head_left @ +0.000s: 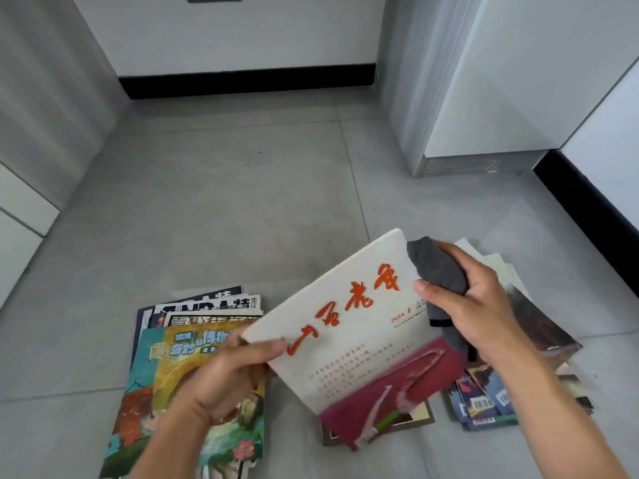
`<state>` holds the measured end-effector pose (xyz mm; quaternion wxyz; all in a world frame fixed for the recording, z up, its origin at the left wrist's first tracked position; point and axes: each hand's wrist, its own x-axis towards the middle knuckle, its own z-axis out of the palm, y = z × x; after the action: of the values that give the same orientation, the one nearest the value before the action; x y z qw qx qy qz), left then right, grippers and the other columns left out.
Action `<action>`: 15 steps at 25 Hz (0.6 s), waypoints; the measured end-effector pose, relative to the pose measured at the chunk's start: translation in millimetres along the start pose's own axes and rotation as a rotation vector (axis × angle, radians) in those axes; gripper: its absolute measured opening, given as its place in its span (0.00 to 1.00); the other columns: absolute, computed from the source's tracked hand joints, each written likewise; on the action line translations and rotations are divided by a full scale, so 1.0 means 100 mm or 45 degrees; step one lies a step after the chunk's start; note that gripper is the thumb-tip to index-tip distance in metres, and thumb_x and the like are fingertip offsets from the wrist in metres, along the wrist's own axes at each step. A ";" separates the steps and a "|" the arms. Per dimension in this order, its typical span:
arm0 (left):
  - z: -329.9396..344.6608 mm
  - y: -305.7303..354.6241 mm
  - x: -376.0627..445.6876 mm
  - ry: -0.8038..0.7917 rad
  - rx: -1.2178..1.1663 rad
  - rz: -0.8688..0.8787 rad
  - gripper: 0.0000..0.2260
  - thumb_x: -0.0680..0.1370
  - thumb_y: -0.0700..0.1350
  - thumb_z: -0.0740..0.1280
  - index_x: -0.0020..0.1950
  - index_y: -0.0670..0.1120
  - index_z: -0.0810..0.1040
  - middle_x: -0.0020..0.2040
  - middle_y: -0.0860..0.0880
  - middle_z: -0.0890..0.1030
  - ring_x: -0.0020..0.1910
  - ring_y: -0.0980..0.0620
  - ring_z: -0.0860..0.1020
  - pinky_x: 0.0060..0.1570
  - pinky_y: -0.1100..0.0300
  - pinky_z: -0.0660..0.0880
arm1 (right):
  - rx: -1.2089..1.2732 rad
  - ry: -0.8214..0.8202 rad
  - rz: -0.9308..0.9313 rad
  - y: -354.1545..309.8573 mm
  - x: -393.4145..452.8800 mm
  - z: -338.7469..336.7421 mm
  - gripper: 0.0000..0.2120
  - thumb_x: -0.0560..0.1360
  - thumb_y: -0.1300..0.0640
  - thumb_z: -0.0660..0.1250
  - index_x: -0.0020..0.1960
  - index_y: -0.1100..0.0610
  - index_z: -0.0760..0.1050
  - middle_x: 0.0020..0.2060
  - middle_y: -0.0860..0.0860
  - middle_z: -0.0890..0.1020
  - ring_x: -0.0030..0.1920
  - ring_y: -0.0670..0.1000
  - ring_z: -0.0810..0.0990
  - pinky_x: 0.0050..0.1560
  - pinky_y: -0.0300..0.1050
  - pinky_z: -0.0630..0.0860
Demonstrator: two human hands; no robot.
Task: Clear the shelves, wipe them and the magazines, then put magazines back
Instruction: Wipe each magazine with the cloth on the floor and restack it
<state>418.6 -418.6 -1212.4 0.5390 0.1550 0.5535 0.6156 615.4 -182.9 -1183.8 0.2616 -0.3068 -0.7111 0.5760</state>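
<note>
Person crouching over grey tiled floor [214, 188], both hands out front.

Left hand [228, 371] is gripping the magazine [345, 326] at its lower-left corner, thumb lying across the cover, fingers curled underneath. Magazine is being held up off the floor, tilted, between the two piles.

Cover: cream-white upper part, large red brush-style characters running diagonally, a small red "2024" line under them, rows of fine red print below, and a dark crimson band with pale pink strokes along the bottom edge. Flat, uncreased (spine side facing away).

Right hand [480, 302] is clutching a grey cloth [437, 267], fingers wrapped tight round it, thumb pressing it at the magazine's upper-right edge. A tail of cloth is hanging down below the hand.

Left pile [193, 340] is lying fanned on the floor, a colourful illustrated cover on top, partly under the left wrist. Right pile [539, 337] is lying spread beneath the right forearm, barcodes showing. One more framed-looking cover [420, 418] is sitting on the floor under the held magazine.
</note>
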 end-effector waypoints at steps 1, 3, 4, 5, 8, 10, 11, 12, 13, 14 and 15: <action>-0.08 0.09 -0.02 -0.141 0.072 -0.046 0.26 0.57 0.49 0.84 0.51 0.41 0.86 0.50 0.40 0.85 0.48 0.43 0.83 0.46 0.57 0.81 | -0.067 -0.088 -0.031 -0.07 0.01 -0.08 0.24 0.72 0.69 0.73 0.56 0.42 0.80 0.50 0.43 0.86 0.52 0.45 0.84 0.49 0.38 0.79; 0.01 0.18 0.00 -0.332 0.258 -0.143 0.22 0.64 0.47 0.82 0.55 0.43 0.85 0.52 0.41 0.85 0.50 0.45 0.84 0.47 0.58 0.80 | -0.204 -0.282 -0.065 -0.22 0.00 -0.13 0.24 0.71 0.70 0.74 0.58 0.44 0.80 0.51 0.39 0.85 0.53 0.41 0.82 0.50 0.33 0.77; 0.14 0.13 0.04 -0.356 0.395 -0.147 0.17 0.68 0.43 0.79 0.56 0.43 0.84 0.52 0.43 0.85 0.50 0.45 0.84 0.47 0.56 0.81 | -0.313 -0.368 -0.070 -0.27 0.00 -0.09 0.25 0.71 0.69 0.74 0.58 0.43 0.80 0.52 0.37 0.84 0.54 0.39 0.81 0.51 0.31 0.76; 0.34 0.04 0.09 -0.289 0.524 -0.095 0.12 0.71 0.41 0.77 0.53 0.43 0.84 0.49 0.44 0.86 0.49 0.45 0.85 0.47 0.53 0.82 | -0.445 -0.427 -0.094 -0.29 -0.02 0.00 0.25 0.71 0.68 0.74 0.59 0.42 0.80 0.52 0.36 0.83 0.54 0.38 0.81 0.51 0.31 0.75; 0.74 -0.29 0.19 0.249 0.636 0.244 0.11 0.70 0.51 0.76 0.36 0.44 0.83 0.33 0.44 0.83 0.30 0.50 0.81 0.31 0.49 0.79 | -0.821 -0.399 -0.393 -0.29 -0.14 0.44 0.27 0.69 0.63 0.67 0.63 0.41 0.76 0.55 0.38 0.81 0.53 0.43 0.81 0.52 0.41 0.78; 0.74 -0.40 0.21 0.344 0.544 0.419 0.16 0.69 0.54 0.73 0.33 0.41 0.80 0.29 0.41 0.79 0.27 0.52 0.75 0.26 0.54 0.72 | -0.927 -0.390 -0.549 -0.27 -0.22 0.61 0.29 0.67 0.61 0.65 0.65 0.40 0.72 0.57 0.39 0.79 0.53 0.48 0.81 0.52 0.46 0.77; 0.69 -0.39 0.19 0.340 0.506 0.454 0.16 0.71 0.52 0.74 0.33 0.39 0.80 0.30 0.39 0.80 0.28 0.50 0.76 0.26 0.53 0.72 | -0.912 -0.389 -0.590 -0.22 -0.23 0.61 0.29 0.67 0.61 0.65 0.66 0.40 0.71 0.57 0.39 0.78 0.53 0.49 0.80 0.53 0.46 0.77; 0.63 -0.35 0.17 0.339 0.485 0.456 0.15 0.72 0.49 0.75 0.35 0.37 0.81 0.32 0.38 0.81 0.30 0.48 0.78 0.27 0.51 0.73 | -0.897 -0.373 -0.617 -0.16 -0.23 0.57 0.30 0.68 0.62 0.66 0.66 0.41 0.71 0.58 0.40 0.78 0.53 0.49 0.80 0.53 0.46 0.77; 0.56 -0.32 0.16 0.361 0.468 0.417 0.13 0.72 0.47 0.76 0.37 0.37 0.82 0.33 0.39 0.83 0.32 0.46 0.81 0.28 0.49 0.76 | -0.902 -0.335 -0.624 -0.08 -0.22 0.49 0.31 0.68 0.63 0.68 0.67 0.42 0.71 0.59 0.41 0.78 0.53 0.48 0.80 0.54 0.48 0.78; 0.48 -0.29 0.16 0.391 0.447 0.355 0.10 0.71 0.46 0.75 0.39 0.39 0.83 0.35 0.41 0.84 0.34 0.45 0.83 0.30 0.50 0.80 | -0.919 -0.286 -0.597 0.02 -0.20 0.36 0.31 0.68 0.65 0.70 0.67 0.43 0.71 0.59 0.42 0.79 0.53 0.48 0.80 0.54 0.51 0.79; 0.41 -0.26 0.14 0.426 0.418 0.289 0.08 0.69 0.46 0.73 0.41 0.41 0.84 0.36 0.43 0.85 0.36 0.45 0.85 0.32 0.52 0.81 | -0.945 -0.229 -0.558 0.13 -0.17 0.23 0.32 0.67 0.66 0.71 0.68 0.45 0.73 0.59 0.43 0.80 0.53 0.48 0.80 0.54 0.54 0.80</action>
<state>458.3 -390.9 -1226.3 0.3349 0.1976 0.7067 0.5911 611.9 -208.3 -1201.5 0.1866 -0.1705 -0.9381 0.2370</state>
